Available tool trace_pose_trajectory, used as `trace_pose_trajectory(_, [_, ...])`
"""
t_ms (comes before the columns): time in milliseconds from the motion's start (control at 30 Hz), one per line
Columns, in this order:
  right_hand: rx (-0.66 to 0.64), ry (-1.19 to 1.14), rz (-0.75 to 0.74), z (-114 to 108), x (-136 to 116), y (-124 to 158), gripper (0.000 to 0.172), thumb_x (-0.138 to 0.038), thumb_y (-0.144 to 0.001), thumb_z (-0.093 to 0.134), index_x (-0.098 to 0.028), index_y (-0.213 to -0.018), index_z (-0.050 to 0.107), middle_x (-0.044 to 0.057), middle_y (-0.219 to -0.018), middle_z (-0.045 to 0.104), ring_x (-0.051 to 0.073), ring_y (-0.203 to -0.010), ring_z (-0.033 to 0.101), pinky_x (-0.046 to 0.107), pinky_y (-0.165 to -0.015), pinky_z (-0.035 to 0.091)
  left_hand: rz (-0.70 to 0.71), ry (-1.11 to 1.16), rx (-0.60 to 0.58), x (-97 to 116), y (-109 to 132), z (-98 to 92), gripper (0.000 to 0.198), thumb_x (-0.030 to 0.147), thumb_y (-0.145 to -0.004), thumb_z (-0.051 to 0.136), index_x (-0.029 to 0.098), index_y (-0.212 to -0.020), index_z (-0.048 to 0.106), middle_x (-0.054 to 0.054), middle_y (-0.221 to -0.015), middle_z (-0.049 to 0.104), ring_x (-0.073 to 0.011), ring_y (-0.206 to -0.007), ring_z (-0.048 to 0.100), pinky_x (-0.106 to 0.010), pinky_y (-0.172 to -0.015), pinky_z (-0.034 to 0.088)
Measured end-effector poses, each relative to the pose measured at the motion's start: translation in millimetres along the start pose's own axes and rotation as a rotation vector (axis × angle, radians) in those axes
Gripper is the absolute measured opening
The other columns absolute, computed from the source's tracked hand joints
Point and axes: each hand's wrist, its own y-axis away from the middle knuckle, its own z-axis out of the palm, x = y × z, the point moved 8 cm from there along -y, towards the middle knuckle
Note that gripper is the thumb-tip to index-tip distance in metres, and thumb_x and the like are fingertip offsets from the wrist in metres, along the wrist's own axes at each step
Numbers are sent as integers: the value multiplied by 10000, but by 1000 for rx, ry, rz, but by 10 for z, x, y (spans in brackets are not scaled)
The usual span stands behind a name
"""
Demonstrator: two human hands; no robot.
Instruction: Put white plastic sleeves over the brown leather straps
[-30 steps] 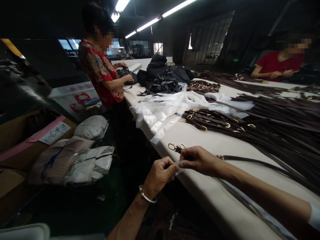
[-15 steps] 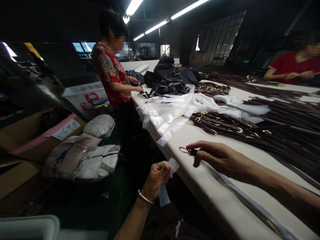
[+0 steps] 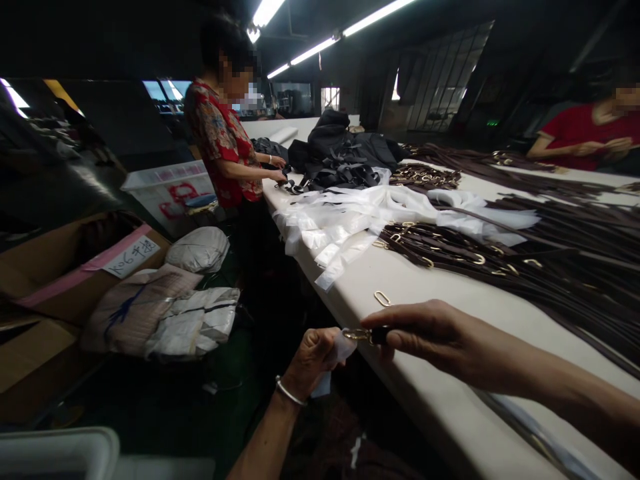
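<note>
Pinched in my left hand (image 3: 311, 363) is a thin, clear plastic sleeve (image 3: 344, 348), its lower part hanging below the fingers. My right hand (image 3: 433, 333) grips the end of a dark strap (image 3: 380, 335) between thumb and fingers. A gold metal ring (image 3: 357, 334) on that strap end points left and meets the edge of the plastic; whether it sits inside the sleeve I cannot tell. Just beyond my right fingers, an oval gold ring (image 3: 383, 298) shows over the table. Under my right forearm lies a long plastic-covered strip (image 3: 525, 427).
The pale table (image 3: 360, 277) bears a heap of clear plastic sleeves (image 3: 345, 220), dark straps with gold rings (image 3: 450, 250) and black bags (image 3: 345, 150). A person (image 3: 225, 133) stands at its left side; another (image 3: 590, 137) is across it. Boxes and bundles (image 3: 195, 327) stand at left.
My right hand has brought the strap end down, and its ring now meets the plastic in my left hand. The oval ring beyond my fingers has come into sight.
</note>
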Motion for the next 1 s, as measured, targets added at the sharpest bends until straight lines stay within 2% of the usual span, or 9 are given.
trace_pose_trajectory(233, [-136,-6,89,195,134,-62,376,-456,-963,505,-213,-1212,648,52,-957,733,180,-873,651,266,-779,500,4,-80,-96,61,-1,116,603,679,-762,662,82,-678,671,-22,-661,481,-77,-568,392,-224,-513,249])
trace_pose_trajectory(333, [-135,-26,105,232,197,-105,372,-397,-951,529,-214,-1273,574,41,-910,729,165,-828,645,253,-737,487,-13,-202,-152,125,33,217,621,688,-799,611,75,-741,698,-54,-673,557,-94,-590,421,-228,-541,279])
trace_pose_trajectory(433, [-98,104,145,168,288,-136,391,-329,-921,565,-214,-1292,523,12,-797,711,134,-690,610,220,-620,444,7,-409,-138,233,56,232,565,635,-860,569,92,-775,699,-55,-656,598,-92,-547,424,-224,-516,285])
trace_pose_trajectory(533, [-178,265,246,98,458,-98,253,-384,-904,579,-187,-1050,638,7,-696,666,117,-567,556,209,-517,394,94,-691,-104,369,61,178,466,535,-916,547,121,-754,686,-39,-663,599,-115,-598,501,-224,-567,355])
trace_pose_trajectory(633, [-247,227,297,21,626,-32,329,-475,-914,542,-163,-869,638,9,-661,637,115,-542,547,203,-485,382,138,-827,-79,413,59,96,443,509,-929,533,130,-762,688,-24,-653,577,-120,-615,520,-221,-589,377])
trace_pose_trajectory(700, [-219,226,267,-35,674,-29,340,-473,-922,525,-163,-844,638,1,-635,621,108,-536,528,202,-484,362,105,-796,-103,357,57,76,469,533,-928,519,126,-776,694,-38,-684,605,-122,-618,530,-218,-585,387])
trace_pose_trajectory(800, [-150,434,209,-32,658,-76,246,-389,-906,554,-192,-835,683,-4,-607,603,107,-529,495,223,-493,301,-33,-646,-200,169,59,144,512,575,-915,514,112,-800,700,-70,-740,657,-128,-621,569,-214,-583,412])
trace_pose_trajectory(900, [-115,716,166,116,583,-163,165,-281,-871,569,-224,-841,721,22,-651,640,137,-579,526,262,-529,261,-182,-505,-269,-20,67,257,494,573,-899,546,106,-874,704,-88,-771,687,-144,-642,619,-215,-595,440])
trace_pose_trajectory(1000, [-114,803,172,263,587,-232,192,-269,-875,547,-207,-818,719,49,-678,663,161,-601,555,281,-543,254,-234,-493,-270,-94,53,315,461,557,-884,580,113,-889,702,-78,-770,686,-138,-634,620,-212,-595,449])
